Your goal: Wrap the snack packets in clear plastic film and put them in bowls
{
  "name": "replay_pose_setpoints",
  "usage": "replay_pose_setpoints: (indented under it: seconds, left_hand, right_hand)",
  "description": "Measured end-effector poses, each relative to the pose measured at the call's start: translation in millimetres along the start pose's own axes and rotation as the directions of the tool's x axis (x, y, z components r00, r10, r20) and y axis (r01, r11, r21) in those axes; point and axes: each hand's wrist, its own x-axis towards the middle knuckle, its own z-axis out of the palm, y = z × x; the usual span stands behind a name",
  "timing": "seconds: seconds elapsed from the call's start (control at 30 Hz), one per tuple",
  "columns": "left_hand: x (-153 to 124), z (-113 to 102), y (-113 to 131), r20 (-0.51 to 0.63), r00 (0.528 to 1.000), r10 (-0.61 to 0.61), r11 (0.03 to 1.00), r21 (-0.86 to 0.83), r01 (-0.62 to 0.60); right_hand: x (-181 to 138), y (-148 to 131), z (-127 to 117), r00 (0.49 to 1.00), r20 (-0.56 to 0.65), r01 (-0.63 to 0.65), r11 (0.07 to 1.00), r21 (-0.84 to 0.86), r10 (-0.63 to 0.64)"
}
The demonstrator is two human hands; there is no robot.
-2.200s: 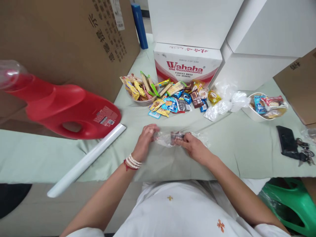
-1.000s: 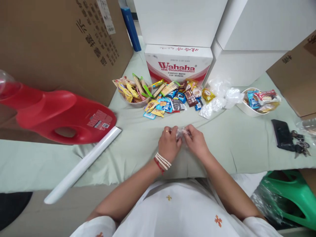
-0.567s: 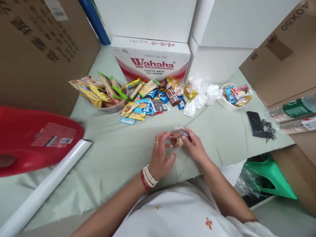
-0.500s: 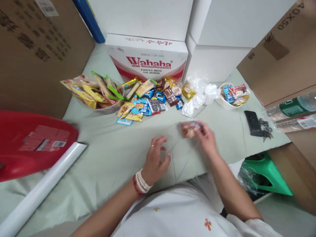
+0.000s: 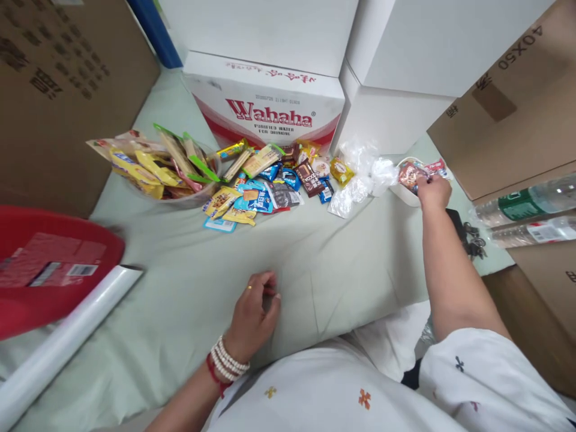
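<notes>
My right hand [image 5: 432, 191] is stretched out to the right and pinches a small wrapped snack packet [image 5: 408, 176] just over the white bowl [image 5: 402, 194], which holds other packets. My left hand [image 5: 253, 315] rests on the pale green cloth [image 5: 337, 264] near the table's front edge, fingers curled in, with nothing visible in them. A heap of snack packets [image 5: 265, 186] lies at the back middle, beside a clear bowl of long packets [image 5: 157, 165].
A Wahaha carton [image 5: 265, 102] and white boxes stand at the back. Crumpled clear plastic bags [image 5: 364, 174] lie left of the white bowl. A red jug [image 5: 45, 270] and white roll [image 5: 67, 342] lie at left. Water bottles [image 5: 526, 213] and keys [image 5: 474, 240] are at right.
Both hands were wrapping a packet in clear film at the middle. My right hand has carried the wrapped packet right to the white bowl; my left hand has let go and dropped back.
</notes>
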Motion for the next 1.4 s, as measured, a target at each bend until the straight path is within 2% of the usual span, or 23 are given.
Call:
replay_pose_setpoints:
  seconds: [0.07,0.13,0.2,0.27,0.33,0.4,0.43,0.5,0.57,0.6,0.63,0.7,0.73,0.77,0.8,0.83,0.9,0.97,1.03,1.17,1.23,1.3,1.4]
  left_hand:
    - [1.0,-0.3,1.4,0.001,1.0,-0.008,1.0,-0.004,0.008]
    - [1.7,-0.8,2.5,-0.004,1.0,-0.009,1.0,-0.019,0.009]
    - [2.8,-2.5,4.4,-0.006,1.0,-0.006,0.999,-0.045,0.006]
    - [5.0,-6.1,8.0,-0.004,1.0,-0.022,0.997,-0.076,0.021]
    - [9.8,-10.6,13.6,-0.005,0.999,-0.04,0.993,-0.109,0.039]
    - [18.7,-13.6,20.4,-0.01,0.999,-0.03,0.988,-0.153,0.029]
    - [24.8,-13.7,23.8,-0.014,1.0,-0.016,0.983,-0.183,0.013]
    - [40.0,-10.8,29.7,-0.024,1.0,0.012,0.968,-0.249,-0.018]
    - [57.0,-4.1,33.1,-0.031,0.999,0.017,0.948,-0.318,-0.026]
    - [65.2,0.1,33.7,-0.028,1.0,0.007,0.935,-0.355,-0.016]
    - [72.7,4.5,33.5,-0.019,1.0,-0.012,0.92,-0.393,0.004]
    - [84.3,13.1,31.4,0.003,0.998,-0.067,0.877,-0.477,0.061]
    - [88.1,16.9,29.9,0.014,0.995,-0.097,0.852,-0.516,0.09]
    - [90.4,20.4,28.4,0.023,0.992,-0.124,0.829,-0.548,0.116]
    - [91.6,23.4,27.1,0.032,0.989,-0.145,0.811,-0.569,0.137]
    - [91.7,25.9,25.9,0.044,0.987,-0.154,0.803,-0.577,0.151]
    - [90.4,29.1,23.7,0.053,0.989,-0.139,0.82,-0.553,0.145]
    - [88.6,29.8,20.5,0.049,0.993,-0.104,0.848,-0.518,0.115]
    - [88.1,27.8,15.4,0.079,0.992,-0.094,0.834,-0.538,0.122]
    - [91.2,19.3,4.4,0.182,0.969,-0.17,0.731,-0.636,0.247]
    - [92.7,16.3,3.2,0.183,0.964,-0.193,0.709,-0.653,0.266]
    - [92.5,16.1,5.9,0.197,0.968,-0.157,0.701,-0.668,0.25]
    - [89.6,20.4,13.2,0.222,0.974,-0.056,0.744,-0.642,0.189]
  right_hand:
    - [-6.6,4.6,-1.5,0.989,-0.135,-0.066,0.998,0.003,0.066]
    - [-12.0,5.9,-2.5,0.959,-0.273,-0.063,0.997,0.054,0.076]
    - [-19.4,1.8,-1.5,0.931,-0.366,0.014,0.996,0.09,0.02]
    - [-31.9,-7.3,3.4,0.925,-0.37,0.131,0.987,0.091,-0.089]
    - [-50.6,-19.4,14.3,0.944,-0.249,0.246,0.965,0.09,-0.217]
    - [-72.7,-32.5,31.1,0.934,-0.041,0.358,0.926,0.121,-0.355]
    - [-83.3,-38.9,40.9,0.9,0.086,0.412,0.899,0.146,-0.426]
    - [-100.6,-50.3,60.1,0.789,0.318,0.49,0.851,0.191,-0.526]
    - [-112.6,-59.4,74.4,0.702,0.449,0.524,0.828,0.199,-0.552]
    - [-118.0,-63.2,78.8,0.71,0.462,0.504,0.842,0.193,-0.531]
    - [-124.3,-66.7,81.1,0.758,0.437,0.444,0.874,0.197,-0.484]
    - [-142.7,-74.2,80.6,0.862,0.39,0.207,0.928,0.311,-0.323]
    - [-155.8,-78.4,78.6,0.884,0.411,0.041,0.912,0.409,-0.225]
    - [-171.2,-83.1,76.1,0.873,0.467,-0.131,0.855,0.502,-0.14]
    - [-188.3,-88.2,73.6,0.834,0.544,-0.282,0.777,0.563,-0.092]
    - [-206.0,-93.5,71.4,0.778,0.623,-0.401,0.703,0.587,-0.076]
    - [-238.8,-103.8,69.0,0.666,0.741,-0.543,0.622,0.564,-0.09]
    - [-261.2,-111.4,69.2,0.606,0.787,-0.585,0.605,0.54,-0.117]
    - [-269.6,-113.9,69.6,0.584,0.799,-0.593,0.599,0.539,-0.141]
    - [-257.4,-104.2,62.2,0.527,0.839,-0.667,0.547,0.507,-0.135]
    - [-249.9,-97.7,56.1,0.537,0.836,-0.695,0.501,0.516,-0.116]
    - [-248.3,-94.9,52.5,0.553,0.825,-0.702,0.469,0.535,-0.113]
    - [-257.2,-99.3,54.2,0.507,0.85,-0.722,0.468,0.51,-0.145]
